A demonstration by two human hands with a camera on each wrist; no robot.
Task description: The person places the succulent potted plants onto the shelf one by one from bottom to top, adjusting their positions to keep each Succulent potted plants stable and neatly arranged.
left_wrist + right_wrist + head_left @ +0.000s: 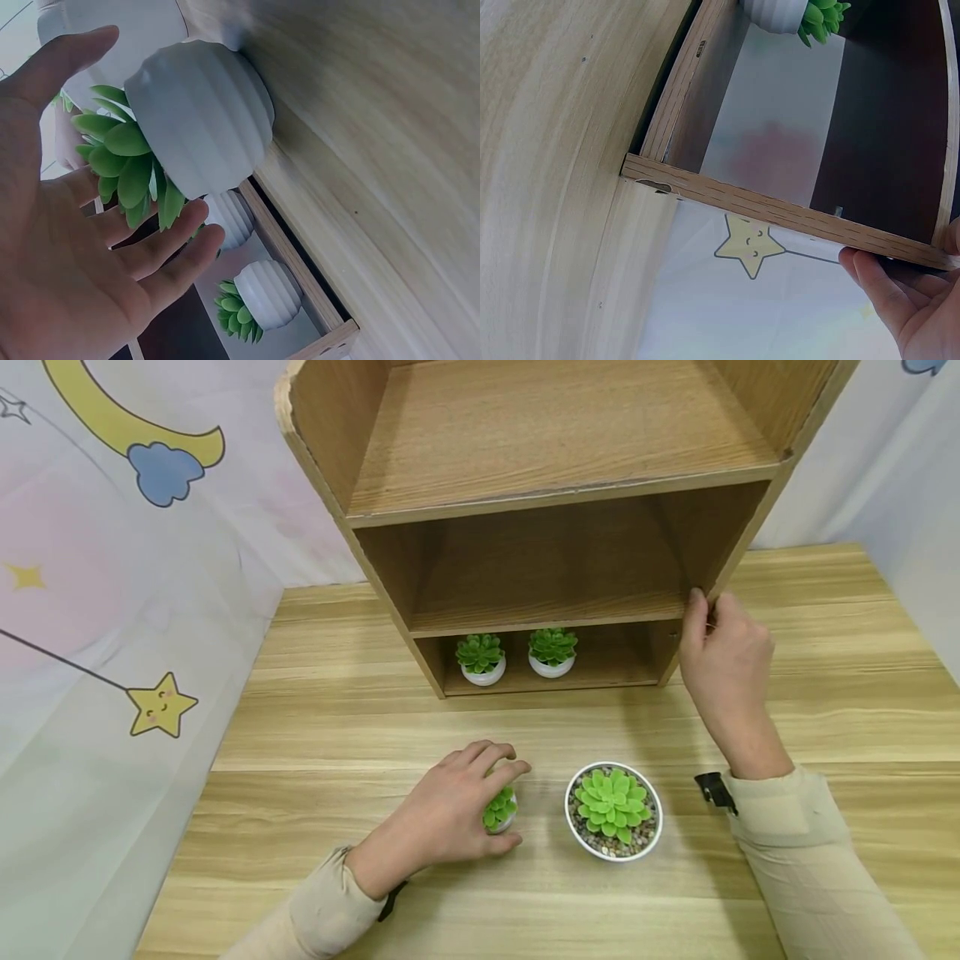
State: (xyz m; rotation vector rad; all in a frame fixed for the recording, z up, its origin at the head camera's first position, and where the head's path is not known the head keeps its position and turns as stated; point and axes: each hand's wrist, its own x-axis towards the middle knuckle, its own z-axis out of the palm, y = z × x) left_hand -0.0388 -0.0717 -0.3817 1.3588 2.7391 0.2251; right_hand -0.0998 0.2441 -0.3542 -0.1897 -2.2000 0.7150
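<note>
My left hand (453, 806) reaches over a small potted succulent (500, 811) on the table, its thumb and fingers spread to either side. In the left wrist view the ribbed white pot (206, 116) stands clear of the thumb, and the fingers (169, 247) lie beside the green leaves. With my right hand (729, 656) I grip the right side panel of a wooden shelf unit (566, 493), thumb inside and fingers outside. The right wrist view has the fingertips (881, 285) against that panel (780, 219).
Two small succulents in white pots, one left (483, 674) and one right (552, 667), sit in the bottom compartment. A larger potted succulent (613, 806) with pebbles stands on the wood-grain table (315, 710) between my forearms. A patterned cloth (127, 610) hangs behind and beside the table.
</note>
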